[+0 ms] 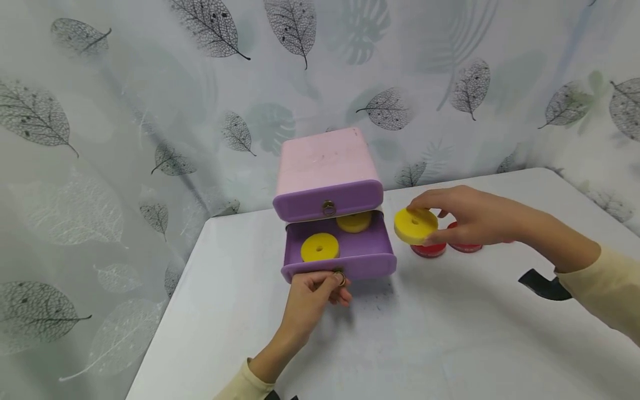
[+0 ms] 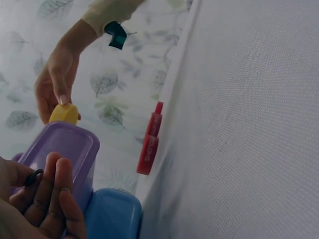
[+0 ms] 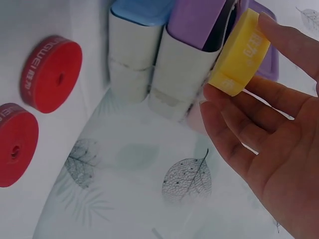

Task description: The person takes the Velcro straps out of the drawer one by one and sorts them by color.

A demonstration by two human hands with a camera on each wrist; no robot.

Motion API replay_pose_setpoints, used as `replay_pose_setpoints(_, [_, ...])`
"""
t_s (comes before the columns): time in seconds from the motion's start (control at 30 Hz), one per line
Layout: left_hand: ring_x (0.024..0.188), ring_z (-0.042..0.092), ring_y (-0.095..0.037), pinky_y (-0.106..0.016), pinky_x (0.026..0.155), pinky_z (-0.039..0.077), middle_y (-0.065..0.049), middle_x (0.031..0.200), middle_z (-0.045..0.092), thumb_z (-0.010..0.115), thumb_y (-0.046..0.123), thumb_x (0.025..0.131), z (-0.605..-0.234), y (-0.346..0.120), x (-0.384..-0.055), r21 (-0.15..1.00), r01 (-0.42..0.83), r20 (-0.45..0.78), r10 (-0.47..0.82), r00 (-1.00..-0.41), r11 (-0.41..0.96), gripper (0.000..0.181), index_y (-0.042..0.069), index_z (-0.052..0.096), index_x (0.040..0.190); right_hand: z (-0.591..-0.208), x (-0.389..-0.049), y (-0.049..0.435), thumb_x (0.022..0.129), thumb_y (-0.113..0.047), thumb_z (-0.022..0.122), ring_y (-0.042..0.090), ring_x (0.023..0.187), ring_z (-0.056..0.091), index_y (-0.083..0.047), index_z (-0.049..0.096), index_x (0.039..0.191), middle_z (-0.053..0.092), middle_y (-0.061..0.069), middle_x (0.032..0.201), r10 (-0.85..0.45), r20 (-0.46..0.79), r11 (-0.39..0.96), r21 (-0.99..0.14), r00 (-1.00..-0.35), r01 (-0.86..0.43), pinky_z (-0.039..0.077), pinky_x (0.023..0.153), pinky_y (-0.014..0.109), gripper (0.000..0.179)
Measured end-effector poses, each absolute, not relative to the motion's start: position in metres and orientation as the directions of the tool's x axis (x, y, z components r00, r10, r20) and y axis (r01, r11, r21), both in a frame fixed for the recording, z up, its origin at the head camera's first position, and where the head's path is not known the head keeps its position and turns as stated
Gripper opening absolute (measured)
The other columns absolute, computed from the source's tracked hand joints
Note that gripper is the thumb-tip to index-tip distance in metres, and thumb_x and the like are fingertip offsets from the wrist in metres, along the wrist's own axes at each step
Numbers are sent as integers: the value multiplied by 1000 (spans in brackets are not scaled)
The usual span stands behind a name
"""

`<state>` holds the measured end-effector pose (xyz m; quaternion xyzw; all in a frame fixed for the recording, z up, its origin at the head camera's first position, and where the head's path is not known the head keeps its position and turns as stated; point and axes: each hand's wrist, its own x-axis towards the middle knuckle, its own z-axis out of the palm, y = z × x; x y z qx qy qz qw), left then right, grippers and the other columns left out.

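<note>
A small pink drawer box (image 1: pixel 322 153) has a purple drawer (image 1: pixel 350 247) pulled out below its top one. Two yellow tape rolls, one at the front (image 1: pixel 320 247) and one farther back (image 1: pixel 354 222), lie inside. My left hand (image 1: pixel 312 294) pinches the dark ring pull (image 2: pixel 34 177) on the drawer's front. To the right of the drawer, my right hand (image 1: pixel 467 214) holds another yellow tape roll (image 3: pixel 241 52) between thumb and fingers. In the left wrist view, the purple drawer front partly hides this held roll.
Red tape rolls (image 1: pixel 429 250) sit on the white table (image 1: pixel 450 344) behind and below my right hand. A blue drawer (image 2: pixel 113 214) shows beneath the purple one in the left wrist view. A leaf-print curtain (image 1: pixel 150 111) hangs behind the table.
</note>
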<state>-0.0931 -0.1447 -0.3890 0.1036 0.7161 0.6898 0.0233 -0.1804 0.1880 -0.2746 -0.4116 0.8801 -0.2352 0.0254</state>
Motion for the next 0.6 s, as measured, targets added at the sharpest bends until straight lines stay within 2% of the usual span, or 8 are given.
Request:
replay_pose_setpoints(0.17, [68,73,-28,-39,72,62,-20,81,73,64,15,104,-390,-144,-94,993,116,112,189,-976,7,28,-10,75,95,-282,-181,196,90,-19,84,12,100,61,-15,66,135,64,-11,124,-724,150,574,-409,-673,-709,58,81,31,49])
replay_pose_setpoints(0.3, [68,73,-29,-39,72,62,-19,80,73,65,16,104,-390,-144,-94,993,120,115,189,-975,13,30,-11,75,95,-287,-181,201,89,-19,85,14,100,61,-17,66,134,65,-11,120,-710,130,582,-443,-692,-681,58,79,29,49])
replay_pose_setpoints(0.6, [68,73,-28,-41,72,62,-20,80,73,64,15,104,-391,-145,-94,993,121,119,202,-972,-6,29,-10,75,95,-303,-180,208,86,-29,89,11,100,60,-18,68,132,65,-13,118,-710,133,576,-456,-692,-678,58,85,36,52])
